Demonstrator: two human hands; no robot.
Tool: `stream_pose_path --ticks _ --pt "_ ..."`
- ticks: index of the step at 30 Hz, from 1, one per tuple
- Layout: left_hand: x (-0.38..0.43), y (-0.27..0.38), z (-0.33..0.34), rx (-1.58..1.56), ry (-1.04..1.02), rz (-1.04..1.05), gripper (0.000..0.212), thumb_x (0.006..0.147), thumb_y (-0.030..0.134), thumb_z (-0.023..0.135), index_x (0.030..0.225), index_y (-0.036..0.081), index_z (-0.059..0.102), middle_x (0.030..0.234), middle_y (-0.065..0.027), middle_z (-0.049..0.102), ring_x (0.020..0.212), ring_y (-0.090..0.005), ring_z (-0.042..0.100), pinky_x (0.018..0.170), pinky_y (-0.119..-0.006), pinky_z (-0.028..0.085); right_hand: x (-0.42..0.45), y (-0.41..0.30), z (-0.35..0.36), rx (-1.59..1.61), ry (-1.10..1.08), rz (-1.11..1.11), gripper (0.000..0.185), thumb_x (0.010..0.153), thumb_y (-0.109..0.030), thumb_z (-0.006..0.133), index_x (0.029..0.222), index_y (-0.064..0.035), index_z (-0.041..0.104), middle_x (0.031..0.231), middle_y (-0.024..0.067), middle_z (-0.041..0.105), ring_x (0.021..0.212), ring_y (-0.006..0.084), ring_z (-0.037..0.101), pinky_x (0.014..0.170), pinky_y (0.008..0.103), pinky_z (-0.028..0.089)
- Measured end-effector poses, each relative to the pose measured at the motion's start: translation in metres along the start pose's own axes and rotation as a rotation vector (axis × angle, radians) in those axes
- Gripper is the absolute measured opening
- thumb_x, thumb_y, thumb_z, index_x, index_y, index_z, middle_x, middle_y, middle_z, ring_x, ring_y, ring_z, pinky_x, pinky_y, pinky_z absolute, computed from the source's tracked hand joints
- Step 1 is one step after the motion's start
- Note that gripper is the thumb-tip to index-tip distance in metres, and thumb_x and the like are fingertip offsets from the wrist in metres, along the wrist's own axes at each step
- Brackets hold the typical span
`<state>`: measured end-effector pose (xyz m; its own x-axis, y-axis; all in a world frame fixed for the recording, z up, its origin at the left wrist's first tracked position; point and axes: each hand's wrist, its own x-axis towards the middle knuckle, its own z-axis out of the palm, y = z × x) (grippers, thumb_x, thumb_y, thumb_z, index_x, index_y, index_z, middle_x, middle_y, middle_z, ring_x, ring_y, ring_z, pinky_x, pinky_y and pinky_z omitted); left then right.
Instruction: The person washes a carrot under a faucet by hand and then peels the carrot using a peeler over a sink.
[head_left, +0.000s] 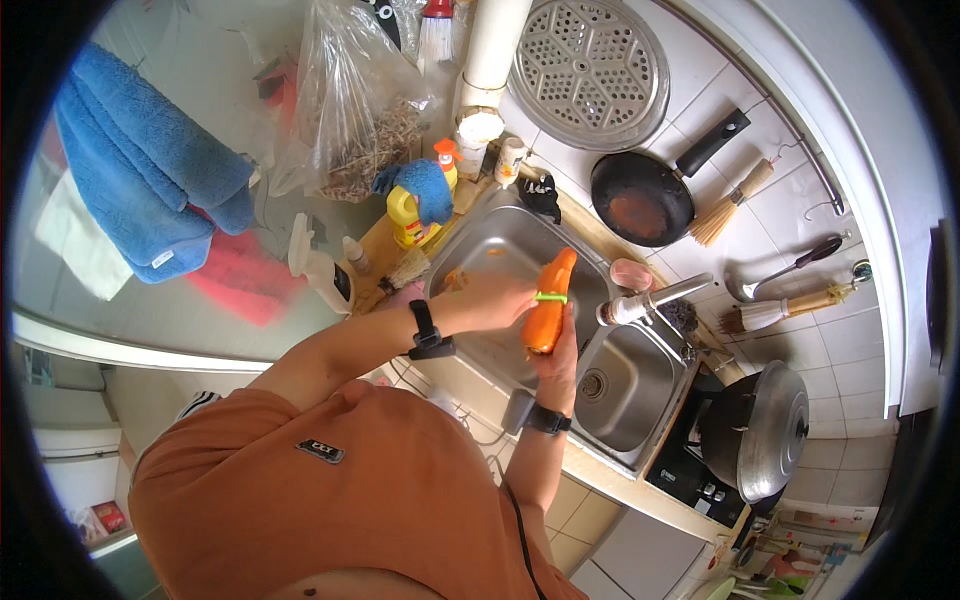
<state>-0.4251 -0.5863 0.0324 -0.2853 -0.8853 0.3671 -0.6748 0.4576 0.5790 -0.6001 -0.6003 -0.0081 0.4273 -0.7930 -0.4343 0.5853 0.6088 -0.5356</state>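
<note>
A large peeled-looking orange carrot (546, 330) is held over the big basin of a steel sink (487, 360), its narrower end pointing away from me. My right hand (559, 358) grips its thick end from below and the right side. From the left, my left hand (504, 300), slightly blurred, holds a green peeler (551, 297) that lies across the carrot's middle; its handle is mostly hidden by the fingers. Orange scraps (454, 280) lie in the basin beyond my left hand.
A faucet (626, 309) rises right of the carrot, beside a smaller basin (626, 397). Farther right, a lidded pot (765, 435) stands on a black stove (686, 480). Bottles, including a yellow one (409, 217), line the far-left ledge. A frying pan (641, 199) hangs on the tiled wall.
</note>
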Motion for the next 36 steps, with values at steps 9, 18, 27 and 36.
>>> stream_pose_path --ticks 9,18,27,36 --pt "-0.039 0.016 0.002 0.029 -0.119 0.202 0.015 0.086 0.019 0.057 0.082 0.005 0.053 0.069 -0.0135 0.056 0.063 -0.033 0.058 0.055 -0.042 0.044 0.024 -0.004 -0.034 -0.005 -0.182 -0.041 0.045 0.095 -0.047 0.041 0.118 -0.0104 0.053 0.103 0.0039 0.061 0.09 0.0201 0.06 0.077 0.0336 0.05" --pt "0.012 -0.008 0.004 -0.687 -0.026 -0.62 0.037 0.089 0.033 0.06 0.111 0.004 0.052 0.087 -0.0053 0.06 0.068 -0.0105 0.058 0.054 -0.023 0.046 0.0 0.007 0.005 -0.074 0.037 -0.175 0.045 0.096 -0.043 0.043 0.125 -0.0087 0.047 0.107 0.0037 0.058 0.093 0.0179 0.057 0.079 0.0335 0.048" --pt "0.01 -0.021 0.029 -0.889 0.02 -0.741 0.028 0.088 0.023 0.063 0.106 0.004 0.055 0.084 -0.0032 0.058 0.078 -0.0085 0.056 0.062 -0.023 0.045 -0.006 0.019 0.006 -0.179 0.047 -0.205 0.046 0.096 -0.042 0.042 0.124 -0.0061 0.047 0.111 0.0045 0.058 0.099 0.0161 0.056 0.083 0.0301 0.047" --pt "-0.006 -0.081 0.036 -0.253 0.226 -0.435 0.033 0.084 0.025 0.065 0.105 0.002 0.055 0.091 -0.0138 0.059 0.084 -0.0279 0.057 0.072 -0.036 0.045 -0.012 0.017 -0.004 0.111 -0.096 -0.119 0.043 0.095 -0.043 0.043 0.12 -0.0094 0.05 0.103 0.0065 0.06 0.091 0.0218 0.059 0.077 0.0374 0.049"
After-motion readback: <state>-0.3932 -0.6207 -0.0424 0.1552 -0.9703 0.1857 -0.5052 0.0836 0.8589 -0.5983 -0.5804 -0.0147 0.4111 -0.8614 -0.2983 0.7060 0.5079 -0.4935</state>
